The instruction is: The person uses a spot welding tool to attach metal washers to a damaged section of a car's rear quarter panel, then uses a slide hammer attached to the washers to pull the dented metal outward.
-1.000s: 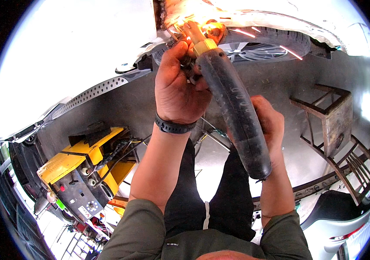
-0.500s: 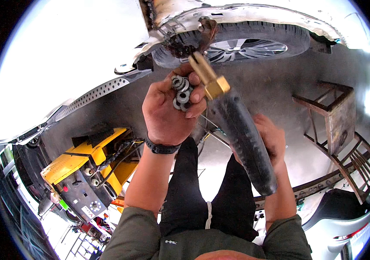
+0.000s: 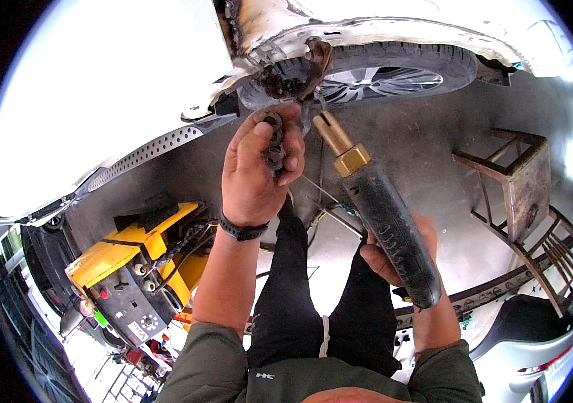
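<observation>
My left hand [image 3: 254, 178] is curled, palm up, around a small stack of grey metal washers [image 3: 273, 140], which shows between thumb and fingers. In my right hand [image 3: 427, 232] is a black-handled stud welding gun [image 3: 394, 225]; part of that hand is hidden behind the handle. The slotted brass tip [image 3: 335, 136] slants up and left, just right of my left fingers and apart from them. Beyond both hands is a dark, rusted, torn patch [image 3: 293, 79] on the white car body [image 3: 400, 17], beside the wheel [image 3: 400, 74].
A yellow machine [image 3: 115, 248] with a grey control panel and cables stands at the left. To the right are a worn wooden stool [image 3: 528, 191] and a slatted wooden piece [image 3: 561, 252]. Another silver vehicle [image 3: 535, 346] shows at the lower right.
The gun's brass tip has drawn back down and right, away from my left fingers. My left thumb and fingers have closed further over the washers. My right hand has moved lower.
</observation>
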The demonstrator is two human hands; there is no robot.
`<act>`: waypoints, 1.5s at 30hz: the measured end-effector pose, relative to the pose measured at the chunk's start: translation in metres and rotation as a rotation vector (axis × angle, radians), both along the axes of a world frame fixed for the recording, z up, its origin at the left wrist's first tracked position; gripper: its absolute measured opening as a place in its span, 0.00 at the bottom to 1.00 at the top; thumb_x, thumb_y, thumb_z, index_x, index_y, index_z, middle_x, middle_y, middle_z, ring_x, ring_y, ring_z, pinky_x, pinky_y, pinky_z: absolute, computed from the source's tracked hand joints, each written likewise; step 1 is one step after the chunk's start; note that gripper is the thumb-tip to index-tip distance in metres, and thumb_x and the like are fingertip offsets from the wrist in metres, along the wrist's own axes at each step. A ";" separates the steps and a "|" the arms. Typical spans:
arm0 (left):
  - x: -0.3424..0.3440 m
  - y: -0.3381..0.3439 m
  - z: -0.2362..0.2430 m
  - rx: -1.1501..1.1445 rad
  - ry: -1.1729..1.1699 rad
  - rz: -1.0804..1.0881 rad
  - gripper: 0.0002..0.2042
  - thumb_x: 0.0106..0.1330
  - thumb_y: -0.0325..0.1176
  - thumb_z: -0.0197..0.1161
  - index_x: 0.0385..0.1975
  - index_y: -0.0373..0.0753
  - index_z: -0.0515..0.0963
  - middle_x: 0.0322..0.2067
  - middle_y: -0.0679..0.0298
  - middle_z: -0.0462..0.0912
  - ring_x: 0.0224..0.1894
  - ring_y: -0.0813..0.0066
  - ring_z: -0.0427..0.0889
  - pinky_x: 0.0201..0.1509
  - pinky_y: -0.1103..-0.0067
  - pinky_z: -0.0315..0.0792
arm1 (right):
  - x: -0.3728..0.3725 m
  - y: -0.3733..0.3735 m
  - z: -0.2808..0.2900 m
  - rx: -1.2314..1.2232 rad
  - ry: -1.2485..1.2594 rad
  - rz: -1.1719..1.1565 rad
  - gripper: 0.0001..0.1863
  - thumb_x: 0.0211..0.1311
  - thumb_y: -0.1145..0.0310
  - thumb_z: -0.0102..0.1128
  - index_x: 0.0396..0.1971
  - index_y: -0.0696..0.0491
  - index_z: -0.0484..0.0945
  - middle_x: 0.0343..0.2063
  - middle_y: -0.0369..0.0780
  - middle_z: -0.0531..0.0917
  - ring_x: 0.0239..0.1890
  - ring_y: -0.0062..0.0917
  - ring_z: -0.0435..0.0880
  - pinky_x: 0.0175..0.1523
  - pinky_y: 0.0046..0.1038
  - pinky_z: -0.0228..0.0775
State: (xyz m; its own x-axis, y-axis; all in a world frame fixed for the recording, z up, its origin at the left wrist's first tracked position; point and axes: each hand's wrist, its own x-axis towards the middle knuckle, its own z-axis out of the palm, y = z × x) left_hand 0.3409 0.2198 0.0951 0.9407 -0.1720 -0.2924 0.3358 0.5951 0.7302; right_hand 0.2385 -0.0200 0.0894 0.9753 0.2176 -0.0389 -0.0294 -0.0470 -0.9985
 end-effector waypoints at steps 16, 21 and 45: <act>0.003 -0.003 -0.008 -0.094 0.068 0.036 0.16 0.77 0.42 0.53 0.52 0.36 0.75 0.32 0.65 0.79 0.26 0.82 0.77 0.21 0.86 0.63 | 0.002 0.005 -0.002 0.023 0.062 0.080 0.10 0.54 0.66 0.77 0.28 0.48 0.80 0.26 0.31 0.81 0.30 0.19 0.83 0.36 0.26 0.75; -0.002 0.000 -0.019 -0.198 0.052 0.005 0.15 0.77 0.43 0.52 0.50 0.39 0.76 0.34 0.66 0.80 0.28 0.81 0.77 0.21 0.88 0.64 | 0.003 0.004 0.000 0.055 0.103 0.116 0.12 0.49 0.70 0.77 0.31 0.51 0.82 0.29 0.35 0.84 0.34 0.25 0.85 0.44 0.31 0.75; 0.017 -0.027 -0.009 -0.129 0.136 0.028 0.15 0.76 0.46 0.52 0.48 0.42 0.75 0.33 0.67 0.72 0.37 0.73 0.74 0.38 0.78 0.73 | 0.007 0.010 0.002 0.152 0.379 0.034 0.13 0.47 0.71 0.77 0.33 0.52 0.83 0.31 0.38 0.85 0.36 0.29 0.85 0.44 0.30 0.76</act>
State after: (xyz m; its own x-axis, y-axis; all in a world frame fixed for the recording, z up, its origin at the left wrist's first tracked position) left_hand 0.3574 0.1925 0.0864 0.8990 -0.1911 -0.3940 0.4082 0.6914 0.5961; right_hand 0.2453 -0.0096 0.0910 0.8904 0.2802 -0.3587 -0.3972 0.0934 -0.9130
